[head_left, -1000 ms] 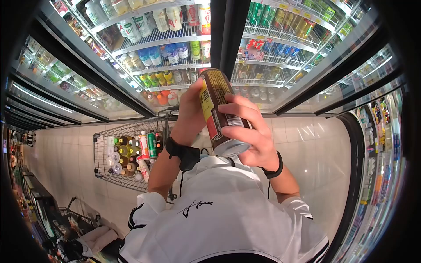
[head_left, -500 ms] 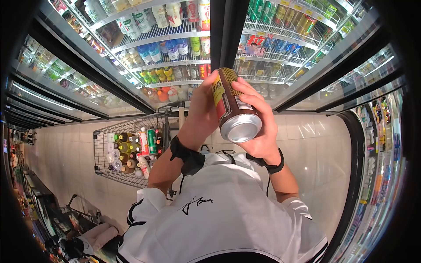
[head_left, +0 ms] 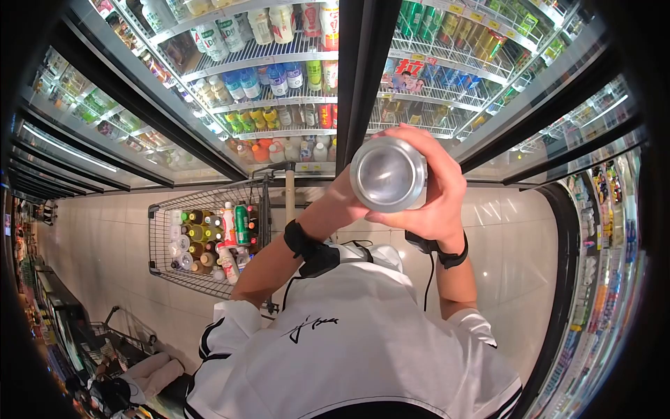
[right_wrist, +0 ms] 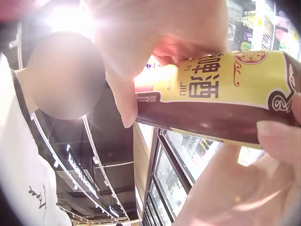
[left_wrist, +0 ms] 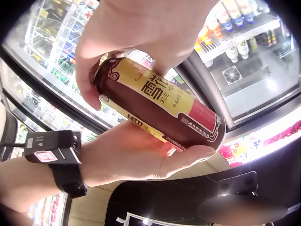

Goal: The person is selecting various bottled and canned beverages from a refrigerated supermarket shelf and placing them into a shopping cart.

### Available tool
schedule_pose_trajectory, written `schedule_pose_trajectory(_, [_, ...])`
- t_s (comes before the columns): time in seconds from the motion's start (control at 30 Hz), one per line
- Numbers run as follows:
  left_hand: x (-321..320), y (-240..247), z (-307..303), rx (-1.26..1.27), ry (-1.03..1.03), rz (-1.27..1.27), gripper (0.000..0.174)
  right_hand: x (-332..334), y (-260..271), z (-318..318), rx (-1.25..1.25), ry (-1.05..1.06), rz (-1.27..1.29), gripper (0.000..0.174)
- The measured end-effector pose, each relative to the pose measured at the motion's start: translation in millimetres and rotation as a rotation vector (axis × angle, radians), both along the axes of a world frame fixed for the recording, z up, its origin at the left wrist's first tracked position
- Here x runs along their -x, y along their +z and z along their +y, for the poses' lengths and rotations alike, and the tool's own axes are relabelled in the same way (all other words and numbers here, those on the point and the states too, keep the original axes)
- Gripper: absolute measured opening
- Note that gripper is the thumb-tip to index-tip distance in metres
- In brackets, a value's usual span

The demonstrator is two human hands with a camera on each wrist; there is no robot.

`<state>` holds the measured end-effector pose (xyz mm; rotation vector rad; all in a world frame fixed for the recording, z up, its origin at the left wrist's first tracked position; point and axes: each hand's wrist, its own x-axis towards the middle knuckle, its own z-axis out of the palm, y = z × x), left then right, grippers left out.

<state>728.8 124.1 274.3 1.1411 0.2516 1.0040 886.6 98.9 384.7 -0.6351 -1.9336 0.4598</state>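
A tall brown, yellow and red beer can (head_left: 387, 174) is held up in front of the chest, its silver base turned toward the head view. My right hand (head_left: 443, 192) grips it near the base, with the thumb (left_wrist: 197, 153) along the lower side in the left wrist view. At the other end, my left hand (left_wrist: 136, 28) curls its fingers round the can; in the head view that hand (head_left: 342, 199) is partly hidden behind the base. Yellow label panels with large characters show in both wrist views.
A wire shopping cart (head_left: 209, 283) holding several bottles stands at the left. Ahead are glass-door coolers with shelves of drinks, divided by a dark upright frame (head_left: 363, 77). Another person (head_left: 146, 384) is at the lower left, near a second cart (head_left: 118, 335).
The can has tipped so its base now faces the head view, hiding the printed side there. Both hands have turned with it, moved slightly right, and kept their hold.
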Motion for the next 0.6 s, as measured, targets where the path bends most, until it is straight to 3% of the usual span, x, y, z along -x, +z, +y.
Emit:
schedule_pose_trajectory(0.03, [-0.5,6.5,-4.1,-0.253,0.149,0.197,0.058,-0.9,1.9,-0.8,-0.001,-0.001,-0.001,0.086])
schedule_pose_trajectory(0.07, [-3.4,6.3,-5.3,0.102,-0.009,-0.064,0.061,-1.9,3.6,-1.4,0.082,-0.01,0.046,0.086])
schedule_pose_trajectory(0.23, [1.6,22.3,-11.0,0.027,-0.018,0.035,0.056,-7.9,5.5,-0.2,0.219,0.019,0.135,0.086])
schedule_pose_trajectory(0.3, [-0.2,5.3,-6.7,0.28,-0.14,-0.282,0.051,-7.8,4.5,0.3,0.219,0.076,0.128,0.085])
schedule_pose_trajectory(0.33, [0.3,1.1,-3.0,0.236,-0.08,-0.105,0.049,-7.4,4.0,0.3,0.222,0.135,0.127,0.084])
schedule_pose_trajectory(0.37, [5.1,-10.8,3.5,-0.147,0.039,0.164,0.048,-7.2,4.2,0.5,0.225,0.136,0.127,0.084])
schedule_pose_trajectory(0.43, [6.0,28.6,1.2,0.552,-0.246,-0.414,0.054,-7.5,5.4,0.4,0.052,0.152,0.02,0.074])
schedule_pose_trajectory(0.47, [6.9,38.2,1.9,0.556,-0.245,-0.416,0.054,-6.6,5.8,-1.6,0.062,0.156,0.013,0.067])
schedule_pose_trajectory(0.53, [9.9,47.7,4.6,0.464,-0.043,-0.215,0.056,-4.8,8.2,-6.1,0.045,0.143,-0.028,0.063])
schedule_pose_trajectory(0.6, [11.1,45.5,9.4,0.476,-0.075,-0.228,0.057,-0.3,10.6,-10.2,0.005,0.114,-0.069,0.054])
